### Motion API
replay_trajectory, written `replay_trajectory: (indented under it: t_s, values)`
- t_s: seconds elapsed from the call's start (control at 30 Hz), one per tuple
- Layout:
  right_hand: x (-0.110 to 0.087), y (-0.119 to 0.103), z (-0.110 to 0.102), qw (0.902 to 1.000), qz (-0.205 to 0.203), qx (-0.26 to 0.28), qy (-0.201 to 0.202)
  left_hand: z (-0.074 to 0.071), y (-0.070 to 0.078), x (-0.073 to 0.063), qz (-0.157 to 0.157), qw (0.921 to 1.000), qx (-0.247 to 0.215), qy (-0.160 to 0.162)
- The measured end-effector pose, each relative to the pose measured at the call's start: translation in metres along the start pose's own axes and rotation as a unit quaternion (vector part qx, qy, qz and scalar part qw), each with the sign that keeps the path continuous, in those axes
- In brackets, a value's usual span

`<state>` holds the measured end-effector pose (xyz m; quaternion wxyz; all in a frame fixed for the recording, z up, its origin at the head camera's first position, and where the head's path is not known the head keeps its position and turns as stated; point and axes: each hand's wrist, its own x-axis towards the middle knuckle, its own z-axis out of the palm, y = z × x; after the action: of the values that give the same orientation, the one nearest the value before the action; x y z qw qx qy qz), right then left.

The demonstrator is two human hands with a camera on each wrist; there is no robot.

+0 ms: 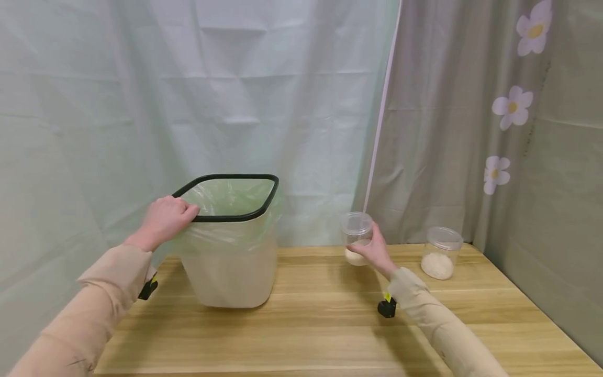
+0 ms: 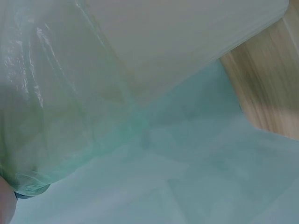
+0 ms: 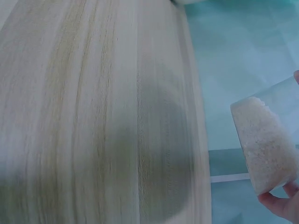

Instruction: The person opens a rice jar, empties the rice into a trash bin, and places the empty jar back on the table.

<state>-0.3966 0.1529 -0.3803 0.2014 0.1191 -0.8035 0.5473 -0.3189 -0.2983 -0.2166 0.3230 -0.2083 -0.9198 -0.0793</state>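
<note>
My left hand [image 1: 166, 219] grips the black rim [image 1: 235, 217] of a pale trash can [image 1: 231, 280] at its left front corner. A thin green bag [image 1: 226, 236] lines the can and hangs over its outside; the left wrist view shows the bag's folds [image 2: 51, 93] close up. To the right, my right hand [image 1: 378, 252] holds a clear lidded plastic jar [image 1: 356, 224] by its side, raised off the table. White grains [image 3: 264, 144] fill its lower part. A similar jar [image 1: 440, 255] of white grains stands on the table further right.
The wooden table [image 1: 320, 324] carries the can and the second jar. Pale curtains [image 1: 301, 104] hang right behind its back edge, and a grey curtain with flowers [image 1: 512, 107] closes off the right side.
</note>
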Motion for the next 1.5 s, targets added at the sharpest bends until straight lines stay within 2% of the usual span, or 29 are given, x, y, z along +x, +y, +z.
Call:
replay_trajectory:
  t_s: [0.37,0.83,1.0,1.5]
  values:
    - [-0.002,-0.012,-0.016,0.9994,-0.017,-0.029,0.007,0.014,0.009,0.018,-0.007,0.9999,0.001,-0.015]
    - [-0.006,-0.023,-0.035,0.9975,-0.052,-0.047,0.005,0.030,0.028,0.036,0.007,0.9998,-0.016,-0.009]
    - [-0.009,-0.026,-0.043,0.9978,-0.053,-0.039,-0.002,0.036,0.036,0.042,0.004,0.9997,-0.018,-0.015]
    - [-0.018,-0.039,-0.063,0.9926,-0.073,-0.097,-0.001,0.054,0.066,0.063,-0.010,0.9980,-0.042,-0.045]
